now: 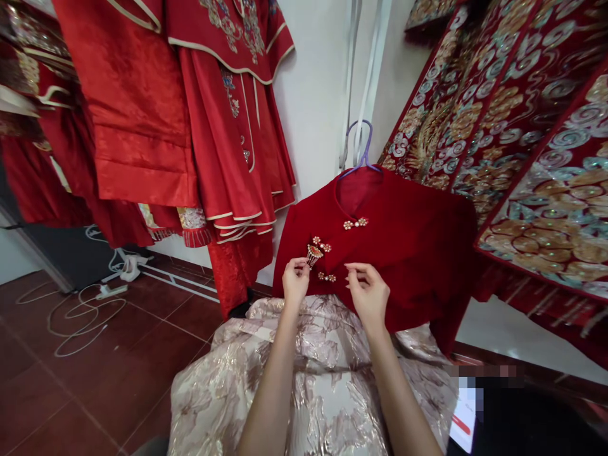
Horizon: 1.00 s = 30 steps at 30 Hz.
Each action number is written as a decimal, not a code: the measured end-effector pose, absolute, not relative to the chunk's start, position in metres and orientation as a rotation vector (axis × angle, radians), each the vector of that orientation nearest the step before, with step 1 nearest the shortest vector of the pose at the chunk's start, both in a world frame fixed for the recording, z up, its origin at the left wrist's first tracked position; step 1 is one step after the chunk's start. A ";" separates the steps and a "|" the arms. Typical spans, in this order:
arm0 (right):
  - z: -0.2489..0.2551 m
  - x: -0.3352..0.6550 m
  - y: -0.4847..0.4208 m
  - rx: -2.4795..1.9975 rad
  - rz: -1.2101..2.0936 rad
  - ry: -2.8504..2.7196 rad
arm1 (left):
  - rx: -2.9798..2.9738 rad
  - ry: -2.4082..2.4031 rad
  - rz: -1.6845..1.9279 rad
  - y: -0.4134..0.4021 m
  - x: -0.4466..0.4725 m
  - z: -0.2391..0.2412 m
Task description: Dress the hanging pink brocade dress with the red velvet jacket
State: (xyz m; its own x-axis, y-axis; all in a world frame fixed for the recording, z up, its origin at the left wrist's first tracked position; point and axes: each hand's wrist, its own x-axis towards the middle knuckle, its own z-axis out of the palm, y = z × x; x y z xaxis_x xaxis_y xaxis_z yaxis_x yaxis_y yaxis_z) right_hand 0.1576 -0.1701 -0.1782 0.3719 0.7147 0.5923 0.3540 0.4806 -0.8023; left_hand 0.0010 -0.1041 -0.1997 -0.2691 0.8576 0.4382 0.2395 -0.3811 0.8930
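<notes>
A dark red velvet jacket [403,240] hangs in front of me on a purple hanger [365,147]. Flower-shaped gold fastenings [355,224] with pearl-like beads run down its front. Among them sits a fan-shaped brooch [314,253] with short tassels. My left hand [295,280] is closed, thumb and fingers pinching at the tassel end of this brooch. Closed too is my right hand [369,292], its thumb and forefinger together just in front of the velvet, right of the lowest fastening [327,277]. Whatever those fingertips hold, if anything, is too small to see.
A shiny cream-and-gold patterned fabric [323,392] spreads below the jacket. Red garments [232,139] hang at left, heavily embroidered ones [513,126] at right. White cables [90,310] lie on the tiled floor. At lower right a lit phone screen [463,421] shows beside something dark.
</notes>
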 end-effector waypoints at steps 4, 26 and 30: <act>-0.168 0.165 -0.177 -1.100 0.317 -1.246 | 1.610 1.307 1.546 -0.110 0.005 -0.195; -0.214 0.168 -0.142 -1.270 0.428 -1.522 | 1.683 1.332 1.317 -0.121 0.022 -0.197; -0.215 0.167 -0.141 -1.295 0.394 -1.484 | 1.745 1.284 1.370 -0.121 0.024 -0.199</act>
